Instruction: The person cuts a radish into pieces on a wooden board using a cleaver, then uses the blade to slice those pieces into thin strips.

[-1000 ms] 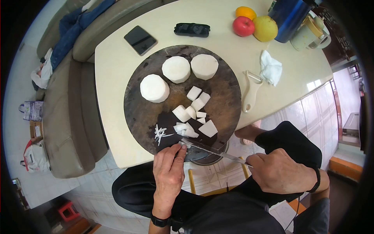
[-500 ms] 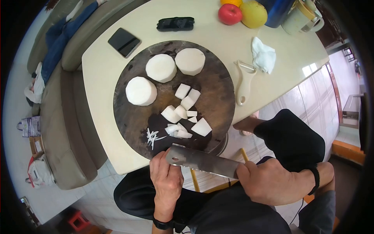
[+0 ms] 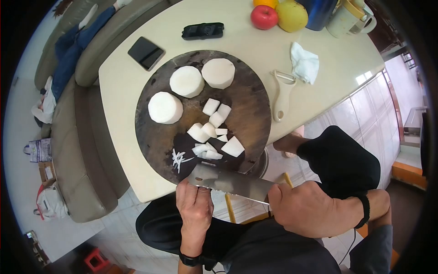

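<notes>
My right hand (image 3: 303, 208) is closed round the handle of a cleaver (image 3: 230, 183), its broad blade reaching left across the board's near edge. My left hand (image 3: 195, 205) has its fingers curled at the blade's far end; whatever they press or hold is hidden. Beyond the blade, a round dark chopping board (image 3: 251, 109) carries three thick white radish rounds (image 3: 187, 82). Several cut radish chunks (image 3: 198, 133) lie mid-board. A small pile of thin radish strips (image 3: 179, 158) sits near my left fingers. A pale sliver shows just above the blade.
On the cream table (image 3: 121, 109) are a phone (image 3: 146, 53), a black case-like object (image 3: 203, 31), a peeler (image 3: 282, 98), a crumpled tissue (image 3: 305, 64), fruit (image 3: 292, 17) and mugs. A person's jeans-clad legs (image 3: 75, 50) rest on the sofa (image 3: 75, 160).
The cleaver and my right hand have shifted slightly left and up the view. My left hand stays by the blade's end. The board's pieces lie as before; the view has shifted a little.
</notes>
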### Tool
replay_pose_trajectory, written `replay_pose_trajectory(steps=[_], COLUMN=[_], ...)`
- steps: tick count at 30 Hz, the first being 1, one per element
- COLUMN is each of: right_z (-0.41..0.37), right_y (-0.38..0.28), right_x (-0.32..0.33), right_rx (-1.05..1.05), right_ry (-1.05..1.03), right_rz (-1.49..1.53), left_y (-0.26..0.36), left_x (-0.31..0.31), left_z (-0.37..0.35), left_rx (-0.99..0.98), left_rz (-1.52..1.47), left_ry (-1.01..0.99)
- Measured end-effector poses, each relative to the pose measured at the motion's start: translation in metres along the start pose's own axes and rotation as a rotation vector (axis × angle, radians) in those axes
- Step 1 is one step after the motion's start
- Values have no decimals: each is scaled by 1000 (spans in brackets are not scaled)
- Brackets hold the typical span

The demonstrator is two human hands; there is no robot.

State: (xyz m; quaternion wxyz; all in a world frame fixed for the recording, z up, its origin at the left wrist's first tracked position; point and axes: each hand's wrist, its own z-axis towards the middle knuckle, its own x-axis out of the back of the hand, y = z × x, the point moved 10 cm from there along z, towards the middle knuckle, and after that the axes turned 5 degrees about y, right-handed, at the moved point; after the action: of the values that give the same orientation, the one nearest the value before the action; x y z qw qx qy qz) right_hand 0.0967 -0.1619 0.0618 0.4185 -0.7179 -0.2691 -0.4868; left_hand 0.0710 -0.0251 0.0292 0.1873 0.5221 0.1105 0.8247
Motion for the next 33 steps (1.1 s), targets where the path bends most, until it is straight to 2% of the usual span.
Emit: replay_pose_trajectory(steps=[1,3,6,13,15,19,21,25,33], right_z=[0,-1,-3,1,8,11,10,3,0], right_y=[2,4,3,0,-10,-12,-2,5,7], right_x=[1,3,5,2,5,-7,-5,-9,-2], right_rx=[3,29,27,0,73,33,-13,-35,23], right_ry=[7,-1,11,-21,-4,-4,21,-40,-59], right_rz=[-2,198,260,148,81,46,217,258,247], left_y=[0,0,3,1,2,4,0,2,1], left_x=[1,0,2,0,2,2,0,3,1], left_z=[0,1,1,-3,-1,-2,-4,-2,-3], left_rx=[-4,-1,-28,-32,-32,-53,-11,-11,-17], left_rz=[5,14,5,-4,-6,29,-1,11,15], left_ry=[4,0,21,-14,10,40,-8,56,37])
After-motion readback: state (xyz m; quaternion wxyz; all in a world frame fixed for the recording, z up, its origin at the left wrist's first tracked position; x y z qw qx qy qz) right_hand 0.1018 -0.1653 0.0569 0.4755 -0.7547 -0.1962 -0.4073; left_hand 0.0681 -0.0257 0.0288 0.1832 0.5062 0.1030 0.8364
